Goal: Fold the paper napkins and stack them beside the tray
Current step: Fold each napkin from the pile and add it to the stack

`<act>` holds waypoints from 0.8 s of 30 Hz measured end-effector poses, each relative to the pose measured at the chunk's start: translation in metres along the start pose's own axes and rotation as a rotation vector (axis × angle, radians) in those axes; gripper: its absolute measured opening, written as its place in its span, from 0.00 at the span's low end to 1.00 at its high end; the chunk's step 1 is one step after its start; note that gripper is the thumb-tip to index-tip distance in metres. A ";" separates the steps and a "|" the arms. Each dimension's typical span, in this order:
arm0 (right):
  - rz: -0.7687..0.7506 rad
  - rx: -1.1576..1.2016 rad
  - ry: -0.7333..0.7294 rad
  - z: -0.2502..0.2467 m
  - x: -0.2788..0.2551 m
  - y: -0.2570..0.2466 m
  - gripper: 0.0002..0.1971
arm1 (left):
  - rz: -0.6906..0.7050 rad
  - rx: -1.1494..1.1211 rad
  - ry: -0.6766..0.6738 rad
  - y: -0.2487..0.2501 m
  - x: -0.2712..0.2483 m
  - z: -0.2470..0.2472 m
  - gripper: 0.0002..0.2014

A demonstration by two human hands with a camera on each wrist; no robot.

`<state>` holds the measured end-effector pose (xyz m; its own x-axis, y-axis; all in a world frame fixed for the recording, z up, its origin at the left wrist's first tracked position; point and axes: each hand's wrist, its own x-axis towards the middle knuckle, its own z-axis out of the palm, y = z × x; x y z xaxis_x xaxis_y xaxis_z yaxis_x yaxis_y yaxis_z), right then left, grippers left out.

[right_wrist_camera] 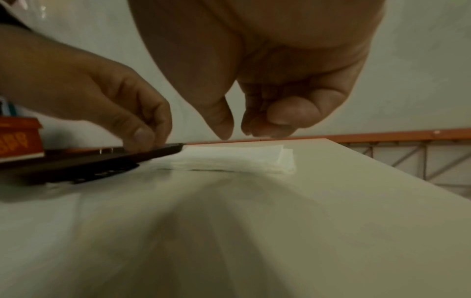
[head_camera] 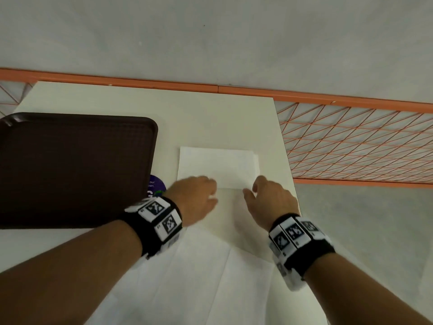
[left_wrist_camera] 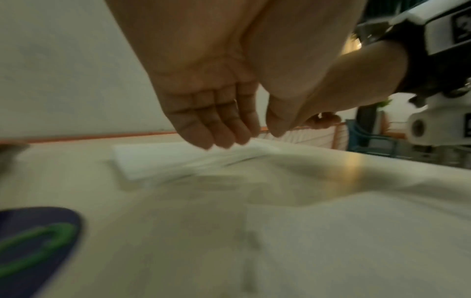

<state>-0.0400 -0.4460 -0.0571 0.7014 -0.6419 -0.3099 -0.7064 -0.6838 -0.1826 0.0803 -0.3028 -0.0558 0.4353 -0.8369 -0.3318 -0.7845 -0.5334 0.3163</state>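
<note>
A stack of folded white napkins (head_camera: pixel 218 166) lies on the cream table just right of the dark brown tray (head_camera: pixel 70 165). My left hand (head_camera: pixel 212 184) hovers over the stack's near left edge, its fingers (left_wrist_camera: pixel 219 133) relaxed and pointing down, holding nothing. Over the near right corner is my right hand (head_camera: pixel 251 187), with loosely curled fingers (right_wrist_camera: pixel 270 121) and the thumb close by, nothing between them. The stack (right_wrist_camera: pixel 237 161) sits low and flat, one corner slightly offset. Unfolded white napkins (head_camera: pixel 201 273) lie spread under my forearms.
The table's right edge (head_camera: pixel 284 146) runs close to the stack, with orange wire mesh (head_camera: pixel 351 146) and an orange rail beyond it. A purple round sticker (head_camera: pixel 157 184) peeks out by the tray's near right corner. An orange box (right_wrist_camera: pixel 18 139) stands past the tray.
</note>
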 end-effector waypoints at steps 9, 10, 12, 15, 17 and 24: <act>0.059 0.135 -0.264 0.041 -0.127 0.032 0.12 | 0.221 0.248 -0.318 0.061 -0.029 0.054 0.27; 0.051 0.138 -0.293 0.047 -0.139 0.034 0.13 | 0.210 0.259 -0.323 0.063 -0.029 0.054 0.27; 0.039 0.149 -0.330 0.059 -0.157 0.036 0.16 | 0.184 0.278 -0.344 0.067 -0.029 0.052 0.25; 0.041 0.192 -0.301 0.072 -0.167 0.038 0.17 | 0.148 0.276 -0.343 0.074 -0.032 0.052 0.20; 0.059 0.233 -0.253 0.076 -0.169 0.041 0.16 | 0.110 0.234 -0.323 0.079 -0.036 0.051 0.15; 0.181 0.532 -0.051 0.084 -0.179 0.058 0.16 | 0.057 0.189 -0.362 0.086 -0.054 0.032 0.12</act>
<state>-0.2144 -0.3421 -0.0908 0.5688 -0.7058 -0.4222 -0.7745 -0.2870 -0.5637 -0.0248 -0.2989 -0.0392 0.2319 -0.7493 -0.6203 -0.8848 -0.4274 0.1856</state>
